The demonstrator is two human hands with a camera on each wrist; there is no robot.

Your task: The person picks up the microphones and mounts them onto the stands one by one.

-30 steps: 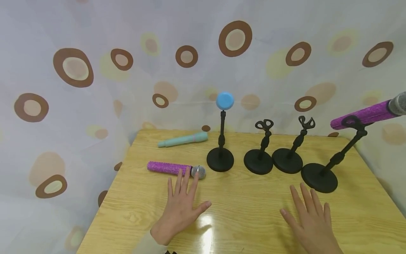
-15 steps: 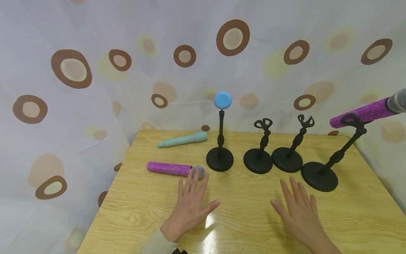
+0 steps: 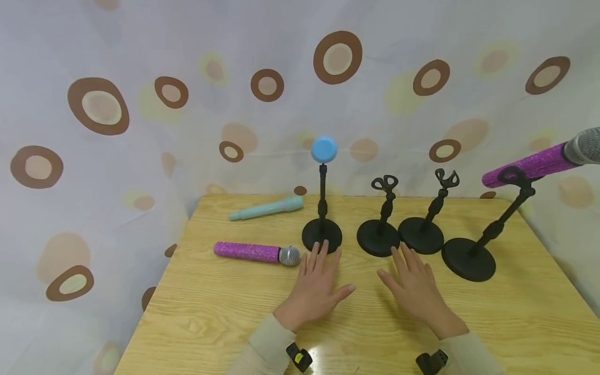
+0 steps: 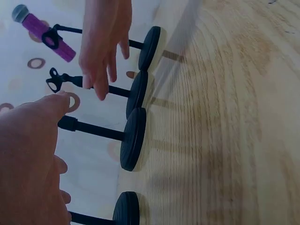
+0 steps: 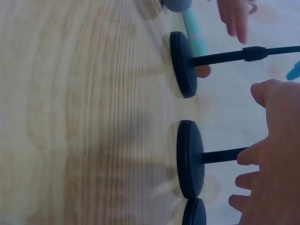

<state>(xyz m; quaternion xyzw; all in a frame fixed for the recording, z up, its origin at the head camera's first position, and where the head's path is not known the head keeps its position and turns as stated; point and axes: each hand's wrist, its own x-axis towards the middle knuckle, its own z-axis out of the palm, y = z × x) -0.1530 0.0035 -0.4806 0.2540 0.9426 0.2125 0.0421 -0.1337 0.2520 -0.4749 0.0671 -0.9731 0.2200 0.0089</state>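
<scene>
Both hands hang over the table with spread fingers and hold nothing. The left hand (image 3: 315,291) is in front of the stand topped by a blue disc (image 3: 324,149), its fingertips overlapping that stand's round base (image 3: 322,233) in the head view. The right hand (image 3: 417,286) lies before two black stands with empty clips, a left one (image 3: 378,238) and a right one (image 3: 421,235). A purple microphone (image 3: 248,251) with a silver head rests on the table left of the left hand. In the left wrist view the right hand (image 4: 107,47) appears beyond the left hand (image 4: 33,154).
A mint-green microphone (image 3: 266,208) lies at the table's back left. At the right, a tilted black stand (image 3: 469,259) holds another purple microphone (image 3: 534,164). A patterned cloth (image 3: 187,135) hangs behind the wooden table (image 3: 211,323).
Both hands have moved inward towards each other, the left hand rightward away from the purple microphone, the right hand leftward. The sleeves and wristbands have come further into view.
</scene>
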